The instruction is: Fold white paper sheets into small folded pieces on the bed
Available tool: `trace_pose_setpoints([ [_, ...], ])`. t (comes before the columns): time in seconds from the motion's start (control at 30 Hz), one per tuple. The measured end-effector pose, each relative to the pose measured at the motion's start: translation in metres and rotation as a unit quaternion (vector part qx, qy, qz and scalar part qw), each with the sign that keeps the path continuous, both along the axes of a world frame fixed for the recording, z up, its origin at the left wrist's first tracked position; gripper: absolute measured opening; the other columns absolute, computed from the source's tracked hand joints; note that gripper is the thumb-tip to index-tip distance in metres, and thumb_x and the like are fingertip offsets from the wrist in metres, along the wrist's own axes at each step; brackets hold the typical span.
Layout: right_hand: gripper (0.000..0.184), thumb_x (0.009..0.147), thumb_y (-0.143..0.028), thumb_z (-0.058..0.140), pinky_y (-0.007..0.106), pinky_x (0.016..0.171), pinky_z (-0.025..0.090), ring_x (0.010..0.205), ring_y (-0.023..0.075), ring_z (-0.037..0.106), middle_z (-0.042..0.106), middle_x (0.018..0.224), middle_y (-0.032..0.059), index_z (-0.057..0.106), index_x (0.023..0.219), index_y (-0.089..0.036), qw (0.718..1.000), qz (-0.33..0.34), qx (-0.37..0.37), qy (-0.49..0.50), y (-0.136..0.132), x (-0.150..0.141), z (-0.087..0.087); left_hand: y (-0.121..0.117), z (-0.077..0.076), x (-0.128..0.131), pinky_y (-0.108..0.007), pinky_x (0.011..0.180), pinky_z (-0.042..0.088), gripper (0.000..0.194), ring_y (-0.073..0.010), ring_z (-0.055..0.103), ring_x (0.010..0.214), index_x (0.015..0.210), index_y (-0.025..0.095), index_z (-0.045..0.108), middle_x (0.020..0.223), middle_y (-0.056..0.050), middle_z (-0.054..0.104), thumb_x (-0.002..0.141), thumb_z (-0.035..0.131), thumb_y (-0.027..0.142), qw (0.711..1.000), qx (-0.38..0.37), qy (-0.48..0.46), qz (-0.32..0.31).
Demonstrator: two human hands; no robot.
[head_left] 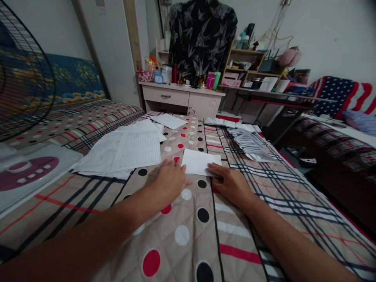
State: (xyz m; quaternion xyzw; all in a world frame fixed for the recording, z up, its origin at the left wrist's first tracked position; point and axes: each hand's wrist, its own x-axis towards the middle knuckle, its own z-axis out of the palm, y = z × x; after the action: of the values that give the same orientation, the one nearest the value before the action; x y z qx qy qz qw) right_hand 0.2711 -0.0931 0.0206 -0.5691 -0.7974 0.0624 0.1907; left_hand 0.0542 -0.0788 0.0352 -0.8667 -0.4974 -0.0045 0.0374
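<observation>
A small blank rectangle of white paper (198, 162), possibly folded, lies flat on the quilted bedspread (194, 231). At its left edge rests my left hand (172, 178), its fingers loosely spread and the thumb by the paper's lower left corner. My right hand (232, 183) lies low on the other side, with outstretched fingertips on the paper's right edge and the other fingers partly tucked under. Neither hand grips the paper. To the left spreads a pile of lined, written sheets (138, 149). On the right sits a fanned stack of folded paper strips (249, 144).
Another white sheet (169, 121) lies farther back, near a row of flat folded papers (229, 124). A fan (26, 70) and its white base (32, 168) stand at the left. Beyond the bed is a white dresser (179, 96) crowded with bottles and boxes.
</observation>
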Motion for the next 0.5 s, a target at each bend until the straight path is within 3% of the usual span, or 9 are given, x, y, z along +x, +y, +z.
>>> trace_pose_setpoints([
  [0.1,0.033,0.087,-0.020,0.048,0.033,0.095,0.048,0.111,0.0226,0.064,0.068,0.121,0.0056,0.070,0.112,-0.022,0.999,-0.004,0.038,-0.014,0.001,-0.001,0.002,-0.003,0.003,0.002,-0.048,0.098,0.040,0.034,-0.0346,0.056,0.113,0.104,0.010,0.070,0.128,-0.021,0.059,0.089,0.056,0.037,0.998,0.059,-0.017,-0.010],
  [0.2,0.027,0.091,-0.028,0.049,0.031,0.077,0.051,0.088,0.0222,0.069,0.074,0.098,0.0065,0.072,0.103,-0.022,0.996,-0.023,0.091,0.012,0.001,-0.006,0.003,0.002,0.000,0.000,-0.042,0.092,0.045,0.024,-0.0287,0.055,0.113,0.106,0.018,0.069,0.128,-0.011,0.061,0.086,0.061,0.029,0.976,0.159,-0.118,-0.094],
  [0.27,0.024,0.091,-0.028,0.051,0.028,0.070,0.050,0.079,0.0199,0.068,0.073,0.087,0.0056,0.073,0.098,-0.022,0.991,-0.012,0.121,0.050,0.000,-0.008,0.003,0.006,-0.003,-0.001,-0.038,0.084,0.047,0.020,-0.0243,0.058,0.103,0.105,0.022,0.069,0.114,-0.006,0.068,0.087,0.060,0.027,0.950,0.203,-0.191,-0.142],
  [0.37,0.020,0.090,-0.024,0.052,0.028,0.071,0.049,0.080,0.0185,0.066,0.071,0.086,0.0051,0.071,0.096,-0.021,0.982,0.036,0.168,0.081,-0.004,-0.014,0.004,0.010,-0.006,-0.001,-0.034,0.075,0.046,0.016,-0.0197,0.060,0.085,0.093,0.022,0.071,0.087,-0.002,0.070,0.090,0.056,0.025,0.924,0.224,-0.255,-0.175],
  [0.5,0.016,0.089,-0.021,0.054,0.033,0.081,0.048,0.088,0.0203,0.061,0.069,0.094,0.0069,0.068,0.094,-0.018,0.964,0.076,0.249,0.054,-0.009,-0.024,0.010,0.009,-0.006,0.002,-0.034,0.072,0.044,0.015,-0.0190,0.058,0.080,0.084,0.020,0.070,0.076,-0.002,0.067,0.088,0.056,0.022,0.921,0.222,-0.260,-0.187],
])
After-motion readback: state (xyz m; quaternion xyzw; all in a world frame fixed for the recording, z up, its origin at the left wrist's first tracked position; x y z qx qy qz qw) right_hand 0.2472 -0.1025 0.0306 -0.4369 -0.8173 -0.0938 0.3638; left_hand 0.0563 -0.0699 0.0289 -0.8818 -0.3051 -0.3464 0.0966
